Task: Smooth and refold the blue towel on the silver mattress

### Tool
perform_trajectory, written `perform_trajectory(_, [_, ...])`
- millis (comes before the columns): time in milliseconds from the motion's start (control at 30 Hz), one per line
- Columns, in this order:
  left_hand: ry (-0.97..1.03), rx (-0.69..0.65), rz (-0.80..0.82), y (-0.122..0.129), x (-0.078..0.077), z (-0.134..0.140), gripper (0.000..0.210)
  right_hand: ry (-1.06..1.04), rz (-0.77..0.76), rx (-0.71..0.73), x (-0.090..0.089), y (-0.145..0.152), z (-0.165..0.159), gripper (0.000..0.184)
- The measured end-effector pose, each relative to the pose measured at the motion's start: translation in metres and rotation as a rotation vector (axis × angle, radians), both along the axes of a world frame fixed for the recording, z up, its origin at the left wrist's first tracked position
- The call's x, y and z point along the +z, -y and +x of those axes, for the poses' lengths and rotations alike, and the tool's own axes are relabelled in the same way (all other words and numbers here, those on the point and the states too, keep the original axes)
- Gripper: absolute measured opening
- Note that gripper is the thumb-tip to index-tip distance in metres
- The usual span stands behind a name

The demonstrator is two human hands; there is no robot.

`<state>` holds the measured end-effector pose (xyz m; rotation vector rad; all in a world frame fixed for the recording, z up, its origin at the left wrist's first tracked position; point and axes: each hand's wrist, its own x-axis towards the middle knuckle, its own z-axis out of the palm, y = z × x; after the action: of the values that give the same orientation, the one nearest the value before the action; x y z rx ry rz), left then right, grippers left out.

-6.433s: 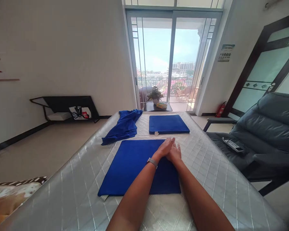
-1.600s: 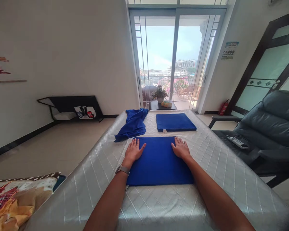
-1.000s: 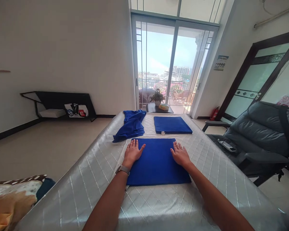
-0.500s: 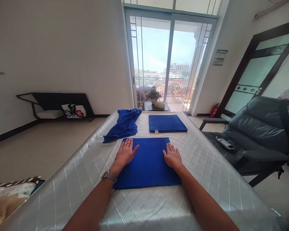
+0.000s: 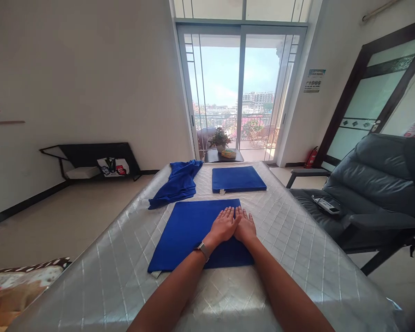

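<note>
A blue folded cloth (image 5: 183, 235) lies flat on the silver quilted cover (image 5: 124, 263) in front of me. My left hand (image 5: 224, 225) rests palm down on its right part, fingers stretched out. Right beside it, my right hand (image 5: 245, 225) lies flat over the cloth's right edge, also with fingers out. The two hands touch at the thumbs. Behind this cloth sits a second, neatly folded blue cloth (image 5: 238, 179) with a small white tag. A crumpled blue cloth (image 5: 180, 184) lies at the back left. Neither hand grips anything.
A dark padded armchair (image 5: 376, 184) with a white device (image 5: 327, 204) on its seat stands at the right. Beyond the far edge is a small table with a potted plant (image 5: 220, 138). A black rack (image 5: 97, 157) stands by the left wall. Patterned bedding (image 5: 24, 290) shows at lower left.
My left hand has slid right across the front cloth, from its left edge to beside my right hand. A white tag now shows at the cloth's near left corner. The view has shifted slightly.
</note>
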<state>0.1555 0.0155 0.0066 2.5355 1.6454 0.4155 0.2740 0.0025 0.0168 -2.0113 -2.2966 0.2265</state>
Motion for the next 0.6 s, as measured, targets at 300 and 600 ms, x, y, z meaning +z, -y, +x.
perform_trajectory(300, [-0.130,0.304,-0.049,0.021,-0.008,-0.135,0.082,-0.083,-0.005,-0.060,0.001,-0.003,-0.006,0.067])
perform_trajectory(600, [-0.113,0.470,-0.020,0.040,-0.024,-0.207,0.094,-0.074,-0.007,-0.065,-0.005,-0.007,-0.004,0.068])
